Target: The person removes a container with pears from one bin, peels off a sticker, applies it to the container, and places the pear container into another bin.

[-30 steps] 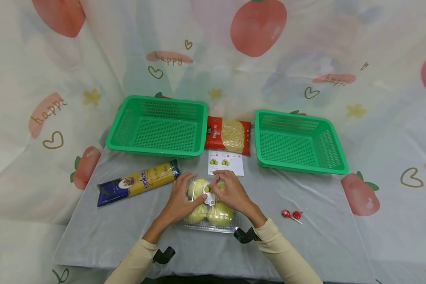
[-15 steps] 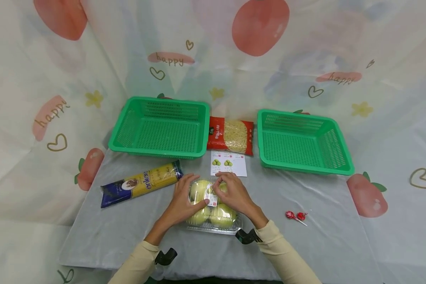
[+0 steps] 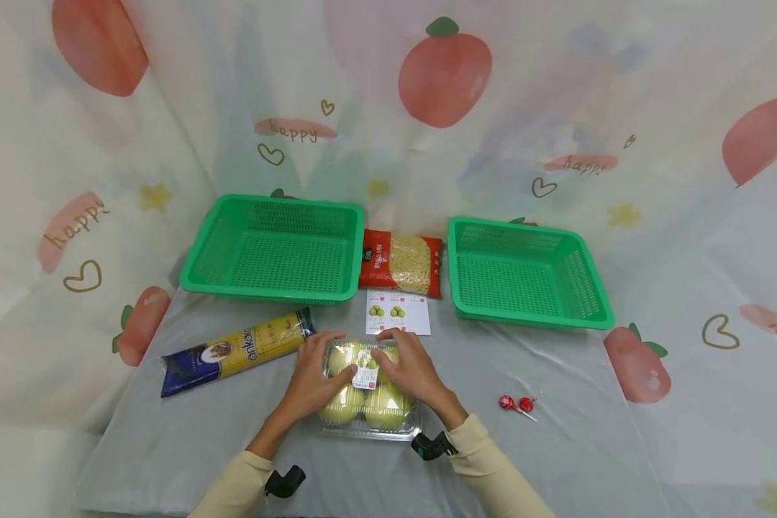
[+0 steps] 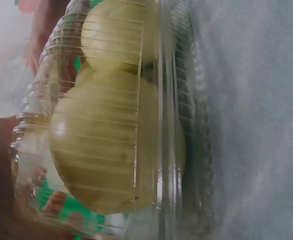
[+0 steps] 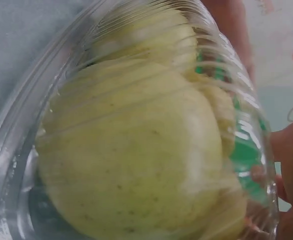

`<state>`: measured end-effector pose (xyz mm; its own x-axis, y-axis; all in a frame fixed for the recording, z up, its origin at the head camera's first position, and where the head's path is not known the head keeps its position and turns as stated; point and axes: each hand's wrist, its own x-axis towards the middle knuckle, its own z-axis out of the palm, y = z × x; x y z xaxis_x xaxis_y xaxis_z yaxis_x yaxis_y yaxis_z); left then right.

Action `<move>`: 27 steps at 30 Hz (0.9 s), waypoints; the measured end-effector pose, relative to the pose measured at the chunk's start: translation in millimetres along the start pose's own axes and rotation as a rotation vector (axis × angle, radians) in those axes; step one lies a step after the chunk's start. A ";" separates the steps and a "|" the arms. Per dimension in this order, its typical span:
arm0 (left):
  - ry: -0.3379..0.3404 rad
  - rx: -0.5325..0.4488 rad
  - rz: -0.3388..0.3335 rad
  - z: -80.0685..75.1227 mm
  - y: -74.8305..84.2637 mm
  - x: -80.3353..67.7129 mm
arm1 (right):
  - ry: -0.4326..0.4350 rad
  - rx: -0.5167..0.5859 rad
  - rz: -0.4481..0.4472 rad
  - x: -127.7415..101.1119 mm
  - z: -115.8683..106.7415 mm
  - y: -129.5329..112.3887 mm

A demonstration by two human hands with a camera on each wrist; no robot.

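Note:
A clear plastic clamshell box [image 3: 370, 434] of several round, yellow-green pears [image 3: 385, 408] sits on the table, a white label [image 3: 365, 370] with a green fruit picture on its lid. My left hand [image 3: 314, 381] lies along the box's left side, fingers towards the far corner, thumb touching the label's left edge. On the far right part of the lid rests my right hand [image 3: 414, 367], its thumb at the label's upper right and its index finger stretched to the far edge. Through the plastic, both wrist views show pears [image 4: 114, 140] [image 5: 131, 145] and fingertips beyond the box.
Just behind the box lies a label sheet [image 3: 417, 316], with a red bag of pasta [image 3: 409, 263] past it. Green baskets [image 3: 281, 295] [image 3: 534, 316] stand left and right. A blue-yellow spaghetti pack [image 3: 236, 351] lies left, two red lollipops [image 3: 516, 405] right.
My right thumb and index finger, pinched together at the label before, are now spread apart. The label shows more fully on the lid. The head view has shifted; the left hand stays at the box.

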<state>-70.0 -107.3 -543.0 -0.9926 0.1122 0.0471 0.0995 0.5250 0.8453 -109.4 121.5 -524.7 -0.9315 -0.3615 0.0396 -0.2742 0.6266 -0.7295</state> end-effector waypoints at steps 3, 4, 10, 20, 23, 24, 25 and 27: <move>-0.002 0.003 -0.028 5.9 -1.9 -3.5 | -0.047 0.000 0.004 -5.6 -1.1 0.4; -0.001 0.004 -0.037 7.6 -1.8 -4.3 | -0.072 0.003 -0.001 -6.9 -3.3 0.4; 0.020 0.017 -0.074 11.7 0.7 0.2 | -0.253 -0.040 -0.039 -3.6 -19.9 -0.1; -0.002 0.004 -0.064 2.5 2.5 9.1 | -0.176 -0.104 0.042 10.4 -12.1 -6.0; -0.024 0.015 -0.044 -1.0 2.0 6.4 | -0.095 -0.037 0.046 11.6 -4.9 -4.6; -0.036 0.024 -0.034 -2.4 1.9 5.4 | -0.079 -0.022 0.046 11.6 -3.1 -4.4; -0.046 0.039 -0.029 -3.7 1.7 4.5 | -0.074 -0.010 0.043 11.4 -1.8 -3.9; -0.063 0.065 -0.021 -5.9 0.3 2.4 | -0.106 0.006 0.044 9.7 -2.0 -4.7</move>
<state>-72.8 -111.9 -539.5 -0.9883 0.1522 -0.0053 0.0852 0.5816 0.8090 -117.7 116.4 -519.5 -0.9121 -0.4048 -0.0652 -0.2316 0.6398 -0.7328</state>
